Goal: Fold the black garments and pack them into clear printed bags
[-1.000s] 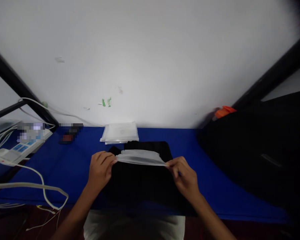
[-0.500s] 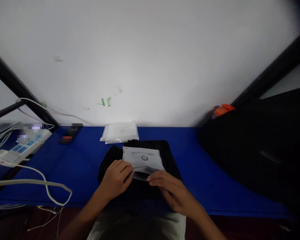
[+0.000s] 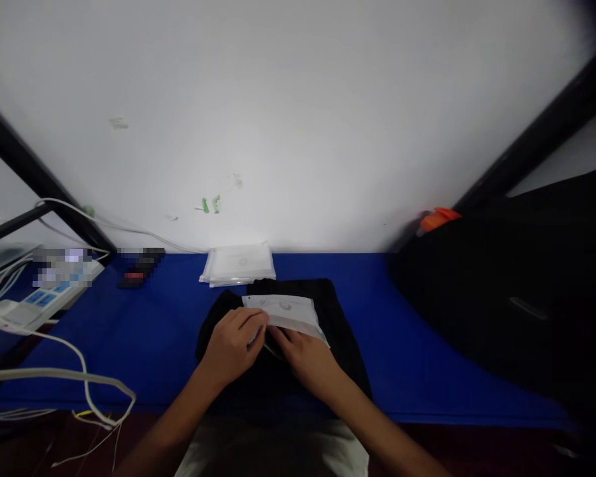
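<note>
A white zip pouch (image 3: 291,310) with grey printing lies over a folded black cloth (image 3: 335,324), its mouth turned towards me. My left hand (image 3: 234,344) pinches the pouch's left edge by the opening. The fingers of my right hand (image 3: 305,361) reach in under the pouch's upper layer, so their tips are hidden. I cannot see whether those fingers hold anything inside.
Behind the cloth, a stack of similar white pouches (image 3: 239,264) rests against the wall. A white power strip (image 3: 44,298) with loose cables (image 3: 104,381) stands at the left, near a dark blurred object (image 3: 142,268). A large black bag (image 3: 501,285) fills the right side, with an orange item (image 3: 440,218) behind it.
My right hand has moved left from the pouch's right edge and its fingers have slipped into the opening. The upper layer is lifted over them. My left hand keeps its hold.
</note>
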Motion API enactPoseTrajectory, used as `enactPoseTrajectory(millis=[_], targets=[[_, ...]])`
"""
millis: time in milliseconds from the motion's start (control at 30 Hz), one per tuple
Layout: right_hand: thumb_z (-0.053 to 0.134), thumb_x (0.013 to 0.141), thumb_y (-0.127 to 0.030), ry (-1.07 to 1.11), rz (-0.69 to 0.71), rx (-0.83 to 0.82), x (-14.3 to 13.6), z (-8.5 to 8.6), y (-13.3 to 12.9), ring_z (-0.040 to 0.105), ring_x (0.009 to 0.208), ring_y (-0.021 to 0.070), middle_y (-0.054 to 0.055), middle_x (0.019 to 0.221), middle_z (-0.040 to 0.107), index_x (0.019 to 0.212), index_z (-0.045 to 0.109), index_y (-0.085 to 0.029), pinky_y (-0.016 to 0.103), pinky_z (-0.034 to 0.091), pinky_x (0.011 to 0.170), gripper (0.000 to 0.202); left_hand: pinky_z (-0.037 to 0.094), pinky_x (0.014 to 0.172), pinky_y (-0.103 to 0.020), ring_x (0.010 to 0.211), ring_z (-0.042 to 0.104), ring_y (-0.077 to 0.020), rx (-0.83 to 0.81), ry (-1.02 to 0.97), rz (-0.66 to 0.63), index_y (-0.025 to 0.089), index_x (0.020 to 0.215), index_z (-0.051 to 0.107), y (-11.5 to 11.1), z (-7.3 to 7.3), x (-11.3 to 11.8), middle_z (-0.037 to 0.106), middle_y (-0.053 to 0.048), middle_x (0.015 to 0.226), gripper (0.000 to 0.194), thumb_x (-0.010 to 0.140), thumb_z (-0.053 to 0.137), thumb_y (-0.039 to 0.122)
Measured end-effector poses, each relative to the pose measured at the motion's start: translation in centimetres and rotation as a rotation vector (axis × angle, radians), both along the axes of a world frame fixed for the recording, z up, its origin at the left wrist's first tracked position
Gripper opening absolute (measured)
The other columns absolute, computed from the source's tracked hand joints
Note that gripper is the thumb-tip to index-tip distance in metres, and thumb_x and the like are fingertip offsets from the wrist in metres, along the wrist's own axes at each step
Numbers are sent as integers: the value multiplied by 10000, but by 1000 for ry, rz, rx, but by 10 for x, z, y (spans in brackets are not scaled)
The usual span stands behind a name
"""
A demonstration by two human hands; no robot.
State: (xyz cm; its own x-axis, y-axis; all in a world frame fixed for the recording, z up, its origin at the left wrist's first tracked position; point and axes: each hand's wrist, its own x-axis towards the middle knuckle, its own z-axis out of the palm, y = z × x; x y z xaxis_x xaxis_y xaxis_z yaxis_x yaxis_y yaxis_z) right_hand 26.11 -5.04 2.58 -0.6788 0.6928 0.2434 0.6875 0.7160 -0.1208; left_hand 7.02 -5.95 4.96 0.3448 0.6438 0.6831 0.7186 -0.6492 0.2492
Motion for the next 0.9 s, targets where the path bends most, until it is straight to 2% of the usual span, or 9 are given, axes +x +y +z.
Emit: enactPoseTrajectory(millis=[100,167,267,367,433,567,633,800,900], targets=[[499,722,-45,102,214,-153,13,10,-7,595,1162,260,144,1269,631,1350,499,-155,415,508,968,637,531,928,-377,1102,636,-208,-137,74,-157,191,1237,596,-1,-5,-4,698,-84,1172,394,897,448,58],[507,666,-72,219,298,-272,24,16,-14,596,1144,238,102,1217,657,1319,528,-181,410,478,1000,662,520,970,-389,1165,614,-207,-263,137,-237,205,1285,573,-4,-8,-7,679,-67,1233,486,851,441,29],[484,640,-96,391,322,-399,37,22,-24,638,1029,213,64,1095,695,1252,572,-217,405,485,958,631,497,1009,-418,1205,589,-224,-407,214,-268,212,1318,551,-11,-12,-10,637,-73,1299,612,747,478,6],[465,620,-110,500,326,-478,46,25,-29,654,959,202,42,1024,705,1204,588,-236,371,508,873,610,484,1016,-452,1236,560,-261,-431,268,-278,213,1320,549,-16,-15,-10,603,-101,1332,675,677,523,9],[465,622,-120,545,319,-507,51,26,-29,659,948,201,36,1029,703,1194,588,-246,356,511,843,598,507,975,-438,1194,592,-257,-402,288,-263,217,1271,585,-15,-18,-9,641,-100,1270,607,704,535,7],[489,653,-136,638,348,-512,55,29,-28,663,918,203,43,1041,702,1214,575,-245,354,515,810,578,566,791,-334,916,704,-197,-264,219,-135,210,1140,651,-4,-16,-12,742,-66,1029,389,837,484,33],[497,683,-136,673,412,-484,54,32,-27,662,905,201,47,1044,706,1228,566,-240,361,511,804,560,568,757,-311,863,712,-182,-126,124,-40,205,1134,656,5,-6,-18,753,-61,1005,351,890,451,59],[478,743,-128,670,486,-353,49,42,-26,652,907,206,65,1015,699,1231,561,-215,391,498,812,502,544,870,-338,972,701,-190,177,-83,192,224,1154,670,37,31,-35,748,-48,1068,287,948,483,151],[464,749,-113,645,461,-274,47,45,-22,634,987,218,72,1041,691,1220,553,-211,428,478,893,489,521,899,-379,1012,691,-209,212,-74,218,213,1121,685,65,35,-46,748,-58,1066,273,950,477,170]])
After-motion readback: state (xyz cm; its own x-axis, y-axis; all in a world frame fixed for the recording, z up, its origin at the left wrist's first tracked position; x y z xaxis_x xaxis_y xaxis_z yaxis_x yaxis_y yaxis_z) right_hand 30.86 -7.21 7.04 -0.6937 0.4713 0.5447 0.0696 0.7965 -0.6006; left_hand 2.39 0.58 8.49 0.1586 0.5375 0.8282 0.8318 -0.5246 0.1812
